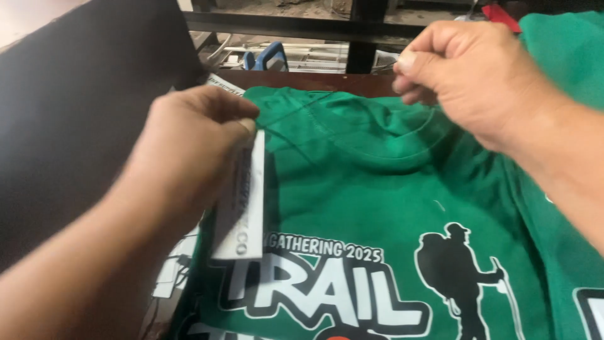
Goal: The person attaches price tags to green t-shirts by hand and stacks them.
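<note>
While my left hand (189,135) pinched a white label (242,201) at nine o'clock, my right hand (469,75) gripped thread (434,119) over the green shirt (377,189), tagging it.

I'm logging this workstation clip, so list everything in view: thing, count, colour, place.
T-shirt: one, green with a white and black print and a hiker silhouette, spread flat at centre.
Second green garment: one, at the right edge, partly under the forearm.
Paper strip: one, white with dark print, over the shirt's left side.
Dark panel: one, black, at left.
Metal frame: dark bars, along the top.
Left hand: pinching the strip.
Right hand: fingers closed above the collar; anything held is too fine to tell.
</note>
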